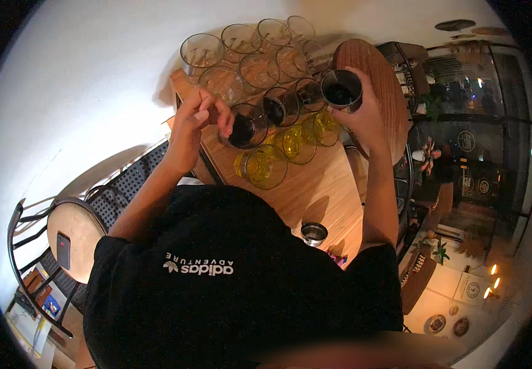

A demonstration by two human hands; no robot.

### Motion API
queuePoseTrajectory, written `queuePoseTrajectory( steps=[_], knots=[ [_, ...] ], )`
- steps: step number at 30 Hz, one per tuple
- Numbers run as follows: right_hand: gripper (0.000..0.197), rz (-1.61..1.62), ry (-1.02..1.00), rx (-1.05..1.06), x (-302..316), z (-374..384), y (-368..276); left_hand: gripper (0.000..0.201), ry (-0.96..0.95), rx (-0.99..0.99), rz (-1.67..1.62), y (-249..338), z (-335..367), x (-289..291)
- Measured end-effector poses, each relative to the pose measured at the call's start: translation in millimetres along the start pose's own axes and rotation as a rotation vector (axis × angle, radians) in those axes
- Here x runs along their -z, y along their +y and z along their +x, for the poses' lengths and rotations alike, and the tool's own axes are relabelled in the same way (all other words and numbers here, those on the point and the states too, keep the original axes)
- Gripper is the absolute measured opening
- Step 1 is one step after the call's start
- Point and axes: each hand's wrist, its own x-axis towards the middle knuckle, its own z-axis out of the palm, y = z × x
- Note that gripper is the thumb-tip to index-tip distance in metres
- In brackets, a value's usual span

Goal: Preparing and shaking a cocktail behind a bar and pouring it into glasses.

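Note:
In my right hand (367,114) is a drinking glass (341,90) with dark liquid inside, raised over the far right part of the wooden table (315,184). My left hand (199,123) hovers with loosely bent fingers apart, its fingertips at the rim of another glass of dark liquid (245,128); I cannot tell whether they touch it. Further dark glasses (280,107) continue that row to the right. Nearer me stands a row of yellow glasses (264,167). Several clear glasses (258,71) fill the far end by the wall.
A small metal bowl (314,234) sits on the near part of the table. Beyond my right hand is a round wooden tabletop (373,80). To my left, a phone (63,250) lies on a round top (78,234) beside black chairs (136,172). The white wall (112,80) borders the table.

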Motion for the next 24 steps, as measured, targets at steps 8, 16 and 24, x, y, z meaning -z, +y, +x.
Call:
queuePoseTrajectory(
  steps=[8,16,24],
  knots=[
    [0.084,-0.249,0.027,0.033,1,1,31,0.032,-0.103,-0.017,0.003,-6,4,-14],
    [0.086,-0.276,-0.01,0.011,-3,0,37,0.033,-0.099,0.035,-0.029,-10,5,-16],
    [0.088,-0.299,-0.008,0.109,-2,5,36,0.033,-0.08,0.044,-0.091,-10,8,-18]
  ],
)
